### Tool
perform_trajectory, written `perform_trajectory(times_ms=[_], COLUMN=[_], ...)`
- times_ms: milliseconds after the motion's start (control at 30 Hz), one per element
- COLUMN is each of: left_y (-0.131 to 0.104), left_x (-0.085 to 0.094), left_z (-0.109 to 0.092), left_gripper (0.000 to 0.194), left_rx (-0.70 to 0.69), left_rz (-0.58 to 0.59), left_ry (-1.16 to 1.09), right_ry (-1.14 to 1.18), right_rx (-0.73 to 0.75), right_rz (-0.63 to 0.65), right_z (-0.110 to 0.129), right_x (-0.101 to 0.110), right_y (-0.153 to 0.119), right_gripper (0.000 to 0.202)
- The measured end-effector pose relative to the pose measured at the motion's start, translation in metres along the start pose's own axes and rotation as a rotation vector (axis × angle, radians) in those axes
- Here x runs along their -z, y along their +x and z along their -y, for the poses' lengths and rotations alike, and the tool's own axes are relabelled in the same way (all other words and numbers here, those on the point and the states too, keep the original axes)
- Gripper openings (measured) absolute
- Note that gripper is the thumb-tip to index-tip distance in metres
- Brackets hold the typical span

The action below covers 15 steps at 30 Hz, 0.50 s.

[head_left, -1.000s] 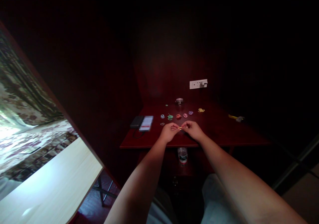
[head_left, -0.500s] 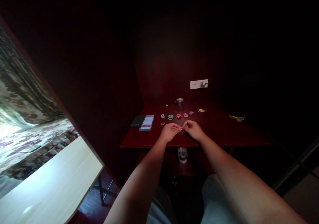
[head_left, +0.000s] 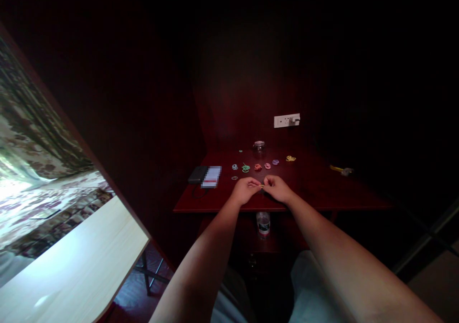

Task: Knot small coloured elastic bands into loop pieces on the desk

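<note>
My left hand and my right hand meet above the front of the dark red desk. Both pinch a small yellow band between their fingertips. Behind them lie small heaps of bands: blue, green, red, pink and purple. A yellow heap sits further right. One pale band lies alone left of my hands, and a small green one is farther back.
A lidded jar stands at the back, below a wall socket. On the left are a black case and a phone. A yellow-handled tool lies right. A clear container is under the desk edge.
The fingertips of my two hands have come slightly closer together around the yellow band, and less of it shows. The things on the desk have stayed in place.
</note>
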<state>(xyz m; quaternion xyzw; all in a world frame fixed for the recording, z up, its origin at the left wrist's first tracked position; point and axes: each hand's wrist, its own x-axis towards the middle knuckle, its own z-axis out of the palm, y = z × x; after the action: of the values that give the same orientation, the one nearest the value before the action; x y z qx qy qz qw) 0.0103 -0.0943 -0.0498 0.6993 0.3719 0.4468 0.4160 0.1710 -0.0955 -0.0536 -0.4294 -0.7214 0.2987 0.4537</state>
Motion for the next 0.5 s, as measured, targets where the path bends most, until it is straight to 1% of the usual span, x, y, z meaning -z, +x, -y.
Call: perform_trajectory(times_ms=[133, 300, 433, 500], left_y=[-0.0002, 0.0000, 0.0010, 0.0015], left_x=[0.0000, 0.0001, -0.0002, -0.0004], left_z=[-0.0008, 0.0007, 0.0039, 0.0051], left_gripper=[0.018, 0.016, 0.019, 0.020], left_rx=[-0.008, -0.006, -0.010, -0.015], left_rz=[0.002, 0.011, 0.013, 0.012], left_ry=[-0.001, -0.007, -0.015, -0.016], right_ry=[-0.004, -0.022, 0.009, 0.058], right_rx=[0.020, 0.044, 0.077, 0.067], right_rz=[0.005, -0.019, -0.036, -0.037], right_z=[0.0007, -0.0011, -0.0025, -0.0032], right_x=[0.0004, 0.0007, 0.0001, -0.0005], right_y=[0.0003, 0.0014, 0.0025, 0.0031], right_gripper=[0.023, 0.022, 0.017, 0.011])
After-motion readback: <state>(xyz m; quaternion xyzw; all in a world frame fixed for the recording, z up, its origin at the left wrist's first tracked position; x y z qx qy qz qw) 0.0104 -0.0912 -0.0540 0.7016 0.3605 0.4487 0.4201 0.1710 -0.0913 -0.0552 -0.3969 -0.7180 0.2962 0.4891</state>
